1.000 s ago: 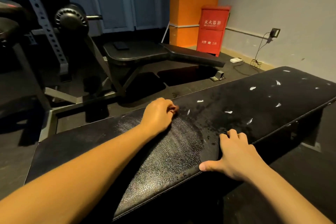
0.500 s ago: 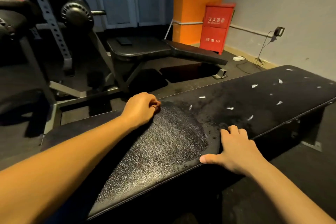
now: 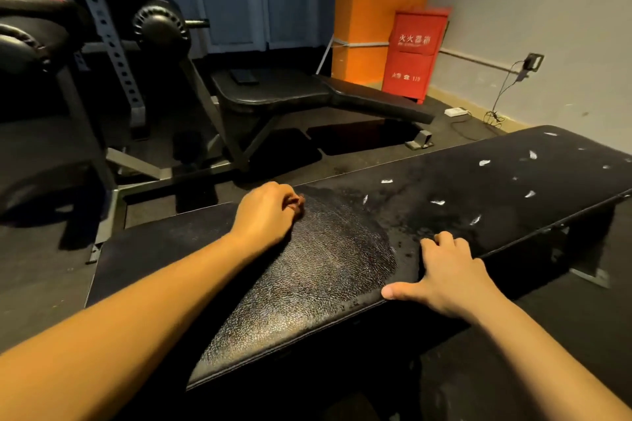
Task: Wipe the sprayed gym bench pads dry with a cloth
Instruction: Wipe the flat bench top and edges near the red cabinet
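At ten o'clock on the long black grained-vinyl bench pad (image 3: pixel 325 277), the left hand (image 3: pixel 270 212) has its grip balled tight; whether a cloth is inside I cannot tell. The pad, stretching across the centre toward two o'clock, looks firm, heavy and likely slick where droplets bead, so it wants flat pressure. At four o'clock the right hand (image 3: pixel 444 270) lies relaxed, its grip uncurled, on the pad's near edge.
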The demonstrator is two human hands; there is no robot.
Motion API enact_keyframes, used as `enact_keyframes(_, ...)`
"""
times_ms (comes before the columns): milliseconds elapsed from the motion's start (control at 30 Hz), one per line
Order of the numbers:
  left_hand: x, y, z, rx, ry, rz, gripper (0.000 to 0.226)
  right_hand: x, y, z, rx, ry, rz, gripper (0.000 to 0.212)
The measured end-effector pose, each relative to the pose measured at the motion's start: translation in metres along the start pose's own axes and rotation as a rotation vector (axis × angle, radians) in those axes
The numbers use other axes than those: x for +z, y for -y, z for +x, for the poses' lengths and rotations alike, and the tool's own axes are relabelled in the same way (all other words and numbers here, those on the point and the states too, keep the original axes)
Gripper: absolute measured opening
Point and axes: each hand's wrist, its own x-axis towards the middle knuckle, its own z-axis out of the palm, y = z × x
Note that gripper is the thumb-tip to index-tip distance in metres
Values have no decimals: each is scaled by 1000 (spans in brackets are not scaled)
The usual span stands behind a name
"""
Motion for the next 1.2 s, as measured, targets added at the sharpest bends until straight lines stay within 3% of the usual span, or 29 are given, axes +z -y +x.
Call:
enact_keyframes(167, 5, -47, -85, 394, 269, -94, 11, -2, 0, 3, 10, 15, -15, 119)
enact_keyframes(233, 5, -33, -68, 352, 192, -9, 11, -2, 0, 3, 18, 20, 2, 118)
enact_keyframes(300, 3, -20, -43, 144, 73, 45, 10, -3, 3, -2, -1, -36, -21, 113)
enact_keyframes(367, 3, -20, -30, -2, 40, 57, 13, -2, 13, -7, -115, -223, 35, 92)
enact_keyframes(400, 3, -25, -31, -26, 63, 46, 19, -1, 21, -9, -206, -326, 164, 72)
enact_keyframes(433, 2, -30, -36, -40, 95, 25, 34, 2, 31, -11, -288, -386, 352, 48)
enact_keyframes(500, -7, -37, -49, -63, 173, -75, 74, 9, 53, -12, -354, -309, 672, 14)
enact_keyframes(533, -13, -38, -54, -74, 211, -136, 86, 13, 64, -10, -349, -243, 784, 15)
enact_keyframes(600, -24, -35, -59, -103, 301, -238, 89, 18, 83, -4, -289, -140, 939, 34)
enact_keyframes(700, -38, -23, -64, -236, 408, -493, 61, 18, 103, 7, -220, -123, 1001, 60)
enact_keyframes(800, -46, -15, -69, -317, 433, -725, 48, 10, 122, 18, -181, -149, 973, 66)
enact_keyframes(933, -55, -3, -74, -376, 337, -781, 47, 2, 142, 33, -131, -211, 833, 64)
enact_keyframes(1067, -65, 24, -74, -270, 194, -465, 37, -2, 163, 37, -118, -229, 467, 43)
enact_keyframes(1200, -75, 36, -71, -208, 128, -286, 25, -22, 182, 27, -392, -127, 266, 22)
